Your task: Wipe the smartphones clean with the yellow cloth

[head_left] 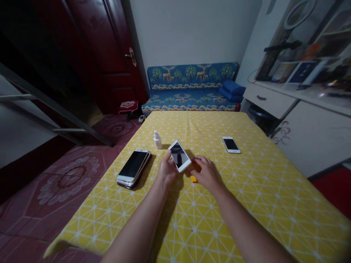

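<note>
My left hand (168,168) grips a white smartphone (179,155) by its lower left side, with the dark screen facing up and the phone tilted above the table. Close to the phone's right corner, my right hand (204,170) has its fingers curled over an orange-yellow piece (193,178) that looks like a folded cloth, mostly covered by the hand. A small white dropper bottle (157,140) stands upright just beyond my left hand. To the left lies a stack of several smartphones (134,166). Another white smartphone (231,145) rests face up by itself on the right.
The table (192,219) wears a yellow cloth with white lines. Behind it is a blue patterned sofa (189,96). A white cabinet (309,120) stands on the right, a dark red door (109,47) at back left. A metal ladder-like frame (63,113) leans at the left.
</note>
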The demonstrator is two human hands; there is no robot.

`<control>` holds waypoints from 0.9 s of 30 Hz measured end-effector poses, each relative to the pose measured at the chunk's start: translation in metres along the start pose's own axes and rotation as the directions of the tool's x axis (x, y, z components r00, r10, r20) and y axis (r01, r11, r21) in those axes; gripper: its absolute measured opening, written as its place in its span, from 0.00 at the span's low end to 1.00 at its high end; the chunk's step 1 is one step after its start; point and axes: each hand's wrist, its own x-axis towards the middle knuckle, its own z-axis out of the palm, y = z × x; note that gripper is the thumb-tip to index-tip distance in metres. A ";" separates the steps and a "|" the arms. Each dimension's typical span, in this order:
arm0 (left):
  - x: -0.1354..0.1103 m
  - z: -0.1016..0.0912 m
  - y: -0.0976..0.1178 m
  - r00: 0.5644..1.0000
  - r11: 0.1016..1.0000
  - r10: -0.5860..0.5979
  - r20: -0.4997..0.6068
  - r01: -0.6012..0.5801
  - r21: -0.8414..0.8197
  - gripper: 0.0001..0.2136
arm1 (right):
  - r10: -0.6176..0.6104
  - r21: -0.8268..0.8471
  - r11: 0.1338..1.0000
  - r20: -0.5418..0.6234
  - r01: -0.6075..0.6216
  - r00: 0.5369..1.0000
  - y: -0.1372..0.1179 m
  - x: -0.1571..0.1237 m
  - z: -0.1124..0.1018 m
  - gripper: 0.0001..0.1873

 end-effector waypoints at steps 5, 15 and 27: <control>0.010 -0.012 0.001 0.997 0.997 0.032 0.066 -0.027 -0.070 0.07 | -0.067 -0.011 0.998 0.075 0.068 0.995 0.005 -0.008 -0.010 0.29; 0.010 -0.019 -0.014 0.966 0.992 0.123 0.226 -0.113 -0.058 0.09 | -0.077 0.000 0.997 -0.023 0.077 0.997 0.028 -0.004 -0.012 0.18; -0.002 -0.013 -0.014 0.923 0.980 -0.156 0.353 0.190 -0.062 0.19 | 0.488 0.686 0.672 -0.129 -0.278 0.863 0.045 0.001 -0.014 0.17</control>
